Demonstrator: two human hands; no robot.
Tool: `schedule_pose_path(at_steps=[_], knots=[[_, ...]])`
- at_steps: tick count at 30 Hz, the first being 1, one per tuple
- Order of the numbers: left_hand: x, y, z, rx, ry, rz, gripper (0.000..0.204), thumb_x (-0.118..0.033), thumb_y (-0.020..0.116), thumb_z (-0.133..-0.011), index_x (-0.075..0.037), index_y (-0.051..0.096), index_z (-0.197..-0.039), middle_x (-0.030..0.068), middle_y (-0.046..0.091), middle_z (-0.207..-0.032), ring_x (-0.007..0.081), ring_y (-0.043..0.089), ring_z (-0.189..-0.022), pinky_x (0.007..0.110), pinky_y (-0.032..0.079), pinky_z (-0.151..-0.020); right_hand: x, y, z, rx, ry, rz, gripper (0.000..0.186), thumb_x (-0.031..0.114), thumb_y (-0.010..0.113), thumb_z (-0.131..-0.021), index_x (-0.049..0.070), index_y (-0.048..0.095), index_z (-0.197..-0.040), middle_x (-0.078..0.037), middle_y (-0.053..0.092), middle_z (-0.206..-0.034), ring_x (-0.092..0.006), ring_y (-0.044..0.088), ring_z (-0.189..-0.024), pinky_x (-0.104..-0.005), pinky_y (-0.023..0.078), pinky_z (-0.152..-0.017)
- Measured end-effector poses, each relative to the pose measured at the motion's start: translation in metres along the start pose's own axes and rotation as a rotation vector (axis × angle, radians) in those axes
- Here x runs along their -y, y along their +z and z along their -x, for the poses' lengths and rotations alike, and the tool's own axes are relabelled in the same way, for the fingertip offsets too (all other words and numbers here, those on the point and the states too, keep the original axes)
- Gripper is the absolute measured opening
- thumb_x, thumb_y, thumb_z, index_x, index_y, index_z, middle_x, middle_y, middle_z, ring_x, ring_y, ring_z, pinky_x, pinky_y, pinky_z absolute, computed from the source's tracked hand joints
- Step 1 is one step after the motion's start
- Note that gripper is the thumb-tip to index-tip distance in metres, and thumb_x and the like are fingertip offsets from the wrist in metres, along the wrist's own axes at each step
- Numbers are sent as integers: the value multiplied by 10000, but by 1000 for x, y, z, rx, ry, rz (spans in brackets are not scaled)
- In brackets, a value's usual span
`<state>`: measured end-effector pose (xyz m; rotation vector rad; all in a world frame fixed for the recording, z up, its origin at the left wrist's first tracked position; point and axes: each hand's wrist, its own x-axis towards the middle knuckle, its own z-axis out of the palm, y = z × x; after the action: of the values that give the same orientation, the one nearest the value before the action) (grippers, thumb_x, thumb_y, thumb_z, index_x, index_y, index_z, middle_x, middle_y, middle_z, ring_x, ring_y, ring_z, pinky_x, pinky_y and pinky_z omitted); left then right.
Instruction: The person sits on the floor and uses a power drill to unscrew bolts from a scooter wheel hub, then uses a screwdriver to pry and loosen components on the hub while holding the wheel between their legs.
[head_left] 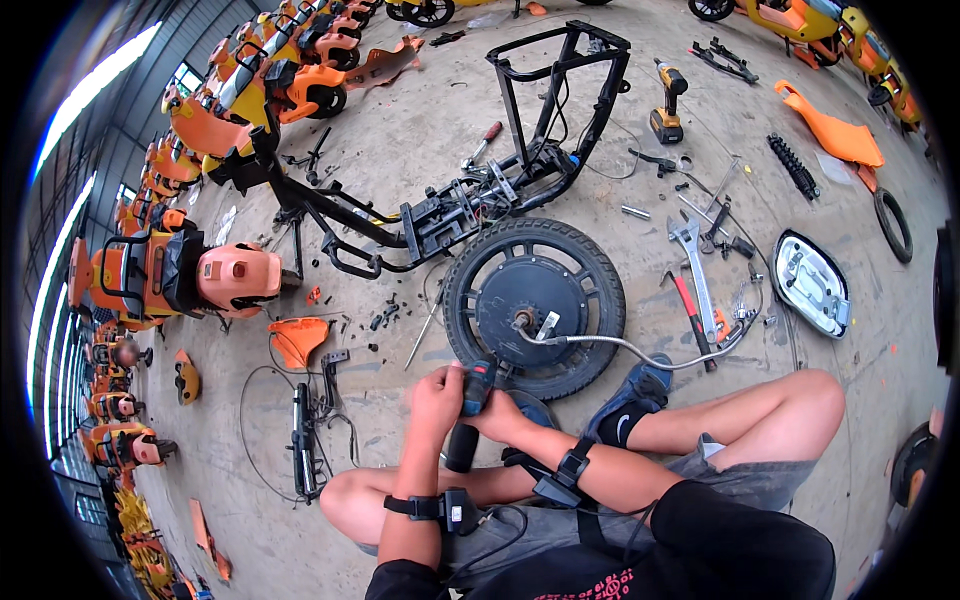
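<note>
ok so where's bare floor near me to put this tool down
Bare concrete lies right of the wheel, between the seat pan and your right knee. Another patch sits between the wheel and the orange panel, crossed by a thin rod. Around the adjustable wrench it is crowded with tools and bolts.

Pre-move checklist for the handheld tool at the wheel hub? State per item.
1. Both hands on the black handheld tool with a teal band: left hand and right hand wrap it. Ok.
2. Tool tip seated on a fastener: hidden by the fingers. Cannot tell.
3. Black spoked rubber-tyred wheel lying flat on the concrete floor: ok.
4. Grey sheathed cable from the hub trails right, away from the hands: ok.
5. Silver adjustable wrench on the floor right of the wheel: ok.
</note>
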<state>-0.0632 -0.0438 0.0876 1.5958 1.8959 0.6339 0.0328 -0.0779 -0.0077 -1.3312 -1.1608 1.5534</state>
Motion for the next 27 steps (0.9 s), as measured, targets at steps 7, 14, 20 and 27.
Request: schedule_pose_path(at_steps=[7, 14, 20, 27], knots=[[14, -12, -10, 9, -53, -24, 400, -300, 460, -959, -10, 734, -925, 235, 658, -751, 346, 659, -724, 404, 495, -704, 28, -4, 10, -51, 175, 227, 626, 287, 785, -672, -59, 565, -1146, -230, 689, -1027, -363, 671, -984, -412, 520, -854], [38, -8, -11, 79, -190, 270, 403, -293, 470, -963, 18, 724, -986, 102, 649, -698, 176, 594, -658, 314, 435, -588, 34, -17, 9, 41, 217, 301, 671, 348, 781, -659, -66, 573, -1144, -231, 688, -1042, -363, 664, -1008, -403, 514, -875], [59, -5, -19, 242, -395, 587, 376, -306, 501, -976, 6, 688, -1068, 43, 666, -796, 102, 588, -656, 257, 423, -516, 37, -24, 9, 36, 210, 305, 655, 333, 779, -649, -45, 598, -1152, -209, 695, -1040, -338, 673, -993, -388, 515, -866], [125, 43, -38, 332, -205, 436, 315, -214, 589, -942, -31, 616, -1197, 66, 681, -1009, 162, 655, -885, 298, 536, -780, 37, -29, 10, 41, 198, 307, 611, 332, 773, -651, -8, 613, -1134, -192, 698, -1030, -335, 673, -989, -393, 519, -857]])
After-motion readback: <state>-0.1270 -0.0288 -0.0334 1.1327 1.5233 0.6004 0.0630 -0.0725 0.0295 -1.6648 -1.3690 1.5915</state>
